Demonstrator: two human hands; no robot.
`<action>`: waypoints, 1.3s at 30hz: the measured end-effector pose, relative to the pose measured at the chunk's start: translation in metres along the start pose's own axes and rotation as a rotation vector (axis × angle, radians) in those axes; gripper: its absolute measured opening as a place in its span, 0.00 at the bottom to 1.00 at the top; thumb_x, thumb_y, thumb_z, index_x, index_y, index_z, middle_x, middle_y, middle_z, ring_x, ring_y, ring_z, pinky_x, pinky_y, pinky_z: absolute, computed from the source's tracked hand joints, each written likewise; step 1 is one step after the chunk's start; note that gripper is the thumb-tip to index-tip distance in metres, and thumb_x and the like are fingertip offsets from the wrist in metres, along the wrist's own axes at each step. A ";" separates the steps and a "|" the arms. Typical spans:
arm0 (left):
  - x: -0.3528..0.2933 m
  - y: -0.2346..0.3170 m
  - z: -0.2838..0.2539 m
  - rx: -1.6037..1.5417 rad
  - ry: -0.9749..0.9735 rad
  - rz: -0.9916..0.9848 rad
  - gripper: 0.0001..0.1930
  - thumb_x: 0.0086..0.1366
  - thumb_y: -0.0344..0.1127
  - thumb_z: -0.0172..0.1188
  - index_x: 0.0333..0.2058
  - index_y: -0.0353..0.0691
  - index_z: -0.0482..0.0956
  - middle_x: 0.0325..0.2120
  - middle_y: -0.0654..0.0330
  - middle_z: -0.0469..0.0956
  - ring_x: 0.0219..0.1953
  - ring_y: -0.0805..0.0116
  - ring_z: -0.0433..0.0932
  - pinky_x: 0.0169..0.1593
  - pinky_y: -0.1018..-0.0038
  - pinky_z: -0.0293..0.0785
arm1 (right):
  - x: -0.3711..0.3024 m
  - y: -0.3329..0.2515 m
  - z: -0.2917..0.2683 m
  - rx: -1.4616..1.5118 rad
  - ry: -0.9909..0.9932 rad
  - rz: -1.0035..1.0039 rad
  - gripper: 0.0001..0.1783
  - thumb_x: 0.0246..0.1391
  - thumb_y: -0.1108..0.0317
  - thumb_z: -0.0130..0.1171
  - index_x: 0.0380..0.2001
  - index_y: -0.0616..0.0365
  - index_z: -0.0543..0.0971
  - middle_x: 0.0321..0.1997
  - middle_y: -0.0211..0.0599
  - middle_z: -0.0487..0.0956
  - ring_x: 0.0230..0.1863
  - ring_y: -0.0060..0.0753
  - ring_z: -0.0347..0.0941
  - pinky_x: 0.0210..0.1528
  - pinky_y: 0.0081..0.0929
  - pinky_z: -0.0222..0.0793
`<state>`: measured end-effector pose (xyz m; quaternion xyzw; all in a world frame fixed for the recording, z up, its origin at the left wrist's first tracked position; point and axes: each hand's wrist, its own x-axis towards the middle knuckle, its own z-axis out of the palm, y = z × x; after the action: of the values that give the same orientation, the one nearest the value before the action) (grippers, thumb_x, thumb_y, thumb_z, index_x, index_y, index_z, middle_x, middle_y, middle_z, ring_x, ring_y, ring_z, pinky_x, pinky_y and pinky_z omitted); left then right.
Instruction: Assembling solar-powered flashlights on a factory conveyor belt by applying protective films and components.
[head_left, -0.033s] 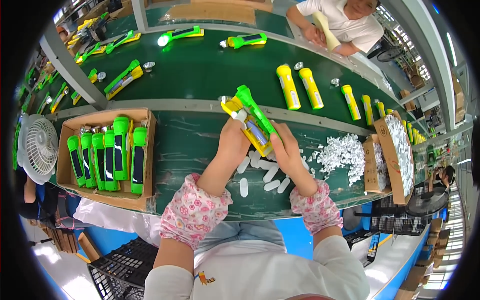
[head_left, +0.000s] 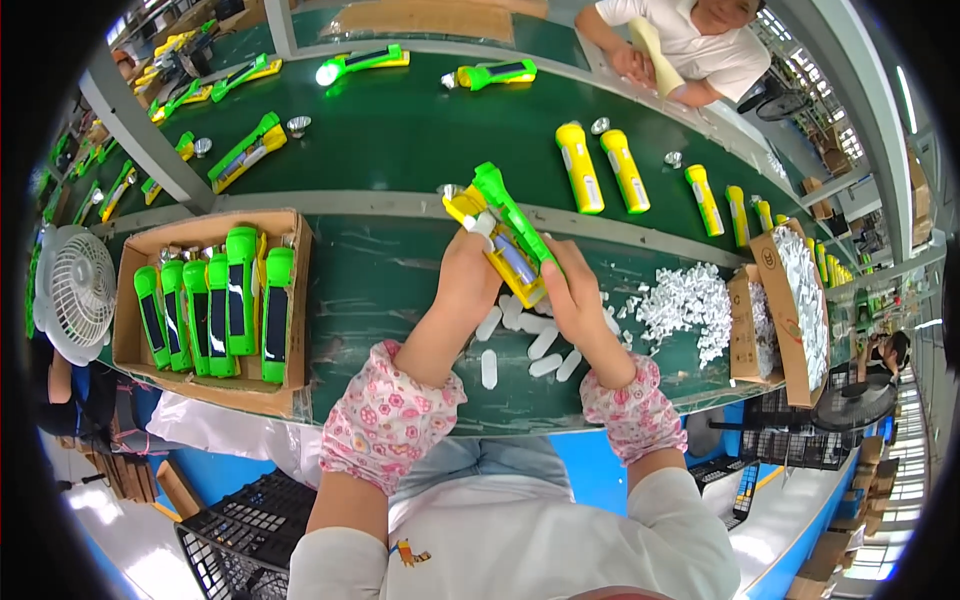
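A flashlight point(head_left: 515, 240) with its green and yellow shell halves parted is between my two hands above the green table. A greyish-blue cylinder, apparently a battery, shows inside it, and a silver reflector point(head_left: 450, 190) sits at its head end. My left hand point(head_left: 468, 270) grips the yellow half from the left, with a small white piece point(head_left: 482, 223) at its fingertips. From the right, my right hand point(head_left: 570, 285) closes around the tail end. Several flat, oblong white pieces point(head_left: 489, 369) lie on the table just below my hands.
At left stands a cardboard box point(head_left: 130, 300) of green flashlights beside a white fan point(head_left: 80, 290). Small white parts point(head_left: 685, 310) are heaped at right, near cardboard boxes point(head_left: 785, 330). A belt point(head_left: 430, 140) beyond a metal rail carries flashlights. Someone point(head_left: 700, 45) sits across.
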<state>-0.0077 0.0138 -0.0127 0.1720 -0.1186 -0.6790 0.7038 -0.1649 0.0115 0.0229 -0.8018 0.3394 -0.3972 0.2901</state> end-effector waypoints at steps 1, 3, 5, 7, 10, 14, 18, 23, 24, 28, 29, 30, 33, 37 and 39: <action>0.002 -0.001 -0.003 0.020 0.035 0.003 0.12 0.70 0.35 0.42 0.49 0.42 0.67 0.41 0.60 0.73 0.45 0.64 0.73 0.54 0.62 0.68 | 0.002 -0.003 0.002 -0.033 0.012 -0.023 0.21 0.63 0.64 0.46 0.54 0.65 0.71 0.36 0.49 0.71 0.38 0.46 0.70 0.43 0.32 0.65; 0.004 -0.001 0.004 0.087 0.051 0.043 0.11 0.69 0.33 0.44 0.48 0.40 0.67 0.39 0.60 0.73 0.43 0.65 0.73 0.50 0.65 0.70 | 0.004 -0.002 0.003 -0.097 0.030 -0.043 0.20 0.63 0.65 0.47 0.55 0.62 0.70 0.36 0.49 0.72 0.36 0.49 0.71 0.39 0.35 0.67; 0.013 -0.005 0.001 0.227 0.096 0.127 0.11 0.68 0.33 0.46 0.47 0.41 0.67 0.36 0.61 0.72 0.41 0.67 0.73 0.46 0.67 0.71 | 0.009 -0.006 0.006 -0.214 0.029 -0.063 0.22 0.63 0.66 0.47 0.59 0.57 0.69 0.35 0.49 0.72 0.31 0.49 0.71 0.34 0.37 0.69; 0.010 -0.008 -0.004 0.167 0.062 0.111 0.11 0.69 0.37 0.45 0.46 0.41 0.68 0.38 0.60 0.74 0.42 0.66 0.74 0.47 0.66 0.71 | 0.000 -0.012 0.009 -0.250 -0.010 -0.029 0.23 0.63 0.66 0.46 0.61 0.57 0.68 0.35 0.46 0.69 0.33 0.42 0.68 0.37 0.32 0.67; 0.006 -0.004 -0.003 0.064 -0.013 0.063 0.15 0.70 0.44 0.41 0.45 0.42 0.70 0.40 0.58 0.75 0.45 0.63 0.75 0.51 0.64 0.70 | 0.003 -0.007 0.013 -0.274 0.016 -0.051 0.25 0.60 0.69 0.52 0.61 0.55 0.69 0.36 0.44 0.68 0.32 0.38 0.68 0.35 0.30 0.68; -0.001 -0.003 0.004 0.027 -0.063 -0.004 0.15 0.70 0.44 0.43 0.48 0.42 0.67 0.43 0.53 0.75 0.49 0.57 0.74 0.56 0.60 0.69 | -0.003 -0.009 0.015 -0.328 0.063 -0.055 0.27 0.55 0.71 0.57 0.60 0.53 0.70 0.37 0.42 0.67 0.31 0.36 0.70 0.31 0.29 0.70; -0.001 -0.007 0.008 0.100 -0.012 0.117 0.14 0.69 0.40 0.49 0.48 0.39 0.65 0.44 0.51 0.75 0.48 0.52 0.75 0.54 0.56 0.71 | -0.001 -0.014 0.020 -0.450 0.056 -0.045 0.28 0.54 0.69 0.57 0.61 0.48 0.70 0.39 0.44 0.68 0.27 0.42 0.74 0.27 0.35 0.73; 0.005 0.032 0.008 0.135 -0.016 0.159 0.15 0.68 0.34 0.54 0.48 0.30 0.67 0.45 0.49 0.74 0.50 0.54 0.75 0.53 0.60 0.73 | -0.002 -0.019 0.013 -0.383 -0.106 -0.125 0.27 0.61 0.66 0.50 0.64 0.49 0.65 0.50 0.52 0.70 0.40 0.52 0.74 0.41 0.38 0.73; 0.006 0.039 0.002 0.231 -0.009 0.173 0.18 0.67 0.33 0.56 0.50 0.29 0.67 0.46 0.49 0.74 0.51 0.55 0.75 0.54 0.61 0.73 | -0.006 -0.012 0.014 -0.344 -0.113 -0.171 0.27 0.61 0.67 0.49 0.64 0.50 0.64 0.51 0.51 0.69 0.44 0.52 0.73 0.47 0.38 0.71; 0.015 0.035 0.000 0.069 -0.136 0.182 0.20 0.64 0.37 0.61 0.50 0.34 0.68 0.46 0.51 0.75 0.49 0.56 0.76 0.58 0.59 0.71 | -0.006 -0.008 0.010 0.533 -0.002 0.112 0.29 0.58 0.76 0.50 0.64 0.57 0.63 0.54 0.46 0.71 0.51 0.41 0.69 0.53 0.32 0.64; 0.015 0.030 0.000 0.083 -0.148 0.182 0.20 0.65 0.39 0.60 0.50 0.35 0.68 0.47 0.50 0.74 0.51 0.55 0.74 0.60 0.58 0.69 | -0.006 -0.004 0.006 0.365 0.020 0.055 0.29 0.57 0.77 0.52 0.63 0.57 0.64 0.54 0.45 0.72 0.53 0.42 0.69 0.54 0.33 0.63; 0.016 0.025 -0.001 0.092 -0.162 0.179 0.21 0.65 0.41 0.59 0.51 0.36 0.68 0.47 0.50 0.74 0.53 0.55 0.73 0.61 0.57 0.67 | -0.005 0.000 0.001 0.191 0.039 0.007 0.29 0.55 0.77 0.53 0.62 0.57 0.66 0.55 0.44 0.73 0.54 0.43 0.69 0.54 0.34 0.63; 0.006 0.012 0.003 0.159 -0.084 -0.097 0.25 0.69 0.56 0.47 0.50 0.39 0.66 0.48 0.56 0.72 0.52 0.61 0.70 0.56 0.62 0.66 | 0.008 -0.003 -0.001 -0.215 0.112 -0.334 0.30 0.46 0.74 0.62 0.56 0.53 0.72 0.53 0.40 0.74 0.50 0.46 0.69 0.51 0.37 0.59; 0.016 0.021 -0.007 -0.018 0.015 -0.101 0.21 0.66 0.50 0.57 0.45 0.38 0.66 0.32 0.60 0.69 0.33 0.69 0.70 0.42 0.71 0.71 | 0.003 0.009 -0.047 -0.102 -0.058 -0.215 0.22 0.48 0.68 0.65 0.49 0.50 0.77 0.46 0.36 0.76 0.44 0.45 0.69 0.47 0.36 0.67; 0.027 0.044 -0.039 -0.050 -0.088 -0.038 0.19 0.63 0.44 0.60 0.41 0.36 0.65 0.28 0.62 0.64 0.27 0.73 0.64 0.34 0.76 0.65 | -0.001 0.039 -0.096 -0.397 -0.043 -0.107 0.14 0.48 0.73 0.64 0.41 0.54 0.80 0.36 0.39 0.78 0.38 0.44 0.73 0.42 0.36 0.70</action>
<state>0.0493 -0.0095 -0.0321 0.1265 -0.1288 -0.7020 0.6890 -0.2581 -0.0299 0.0430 -0.8684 0.3616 -0.3204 0.1120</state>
